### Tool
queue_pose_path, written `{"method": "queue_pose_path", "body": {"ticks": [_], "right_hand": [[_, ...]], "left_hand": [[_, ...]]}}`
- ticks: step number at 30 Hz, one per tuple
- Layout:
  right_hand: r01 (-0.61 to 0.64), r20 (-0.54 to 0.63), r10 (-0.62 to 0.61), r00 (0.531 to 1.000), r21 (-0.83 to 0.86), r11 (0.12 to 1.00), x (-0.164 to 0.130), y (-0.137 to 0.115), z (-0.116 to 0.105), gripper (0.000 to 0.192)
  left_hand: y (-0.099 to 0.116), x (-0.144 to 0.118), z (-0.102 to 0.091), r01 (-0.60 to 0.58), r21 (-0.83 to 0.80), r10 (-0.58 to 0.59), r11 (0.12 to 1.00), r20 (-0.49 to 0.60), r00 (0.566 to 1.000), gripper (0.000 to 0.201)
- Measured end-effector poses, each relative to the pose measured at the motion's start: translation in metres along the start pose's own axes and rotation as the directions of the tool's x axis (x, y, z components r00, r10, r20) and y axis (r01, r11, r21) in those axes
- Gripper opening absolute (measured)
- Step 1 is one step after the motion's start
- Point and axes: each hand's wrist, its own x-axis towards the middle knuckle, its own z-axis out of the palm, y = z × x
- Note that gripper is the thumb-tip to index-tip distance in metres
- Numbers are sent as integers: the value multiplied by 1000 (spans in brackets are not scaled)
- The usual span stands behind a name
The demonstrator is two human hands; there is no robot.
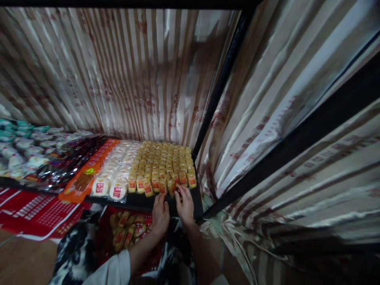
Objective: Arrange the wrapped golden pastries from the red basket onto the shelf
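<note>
1. Yellow wrapped snack packs [162, 164] fill the right part of a dark shelf [139, 201], standing in close rows that run away from the hands to the striped curtain [124, 75] behind.
2. At the front row, the left hand [160, 215] rests its fingers on the shelf edge just below one pack; its grip looks loosely curled, and I cannot tell whether it pinches anything.
3. Just beside it, the right hand [184, 204] has its fingertips on the front pack [171, 186], which leans out of line; the grip seems to close lightly on that pack.
4. Left of both hands lie round white packs [114, 178] in rows, then an orange packet [86, 176], and further left dark and green-white packets, blurred.
5. Below the hands, under the shelf, more yellow packs sit in a red bag [127, 231].
6. Judged from the rows, shelving looks nearly done: the block is full, only the front edge needs straightening, and the packs in the bag remain unplaced.
</note>
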Motion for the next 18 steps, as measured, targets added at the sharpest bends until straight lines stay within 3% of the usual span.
{"method": "queue_pose_path", "body": {"ticks": [6,18], "right_hand": [[-87,56,88,995,-20,996,-3,-9,12,41],[-219,5,219,976,-26,975,9,-16,23,30]], "left_hand": [[-5,9,-6,23,-17,-23,1000,33,999,39],[-5,18,-10,67,56,-71,996,69,995,43]]}}
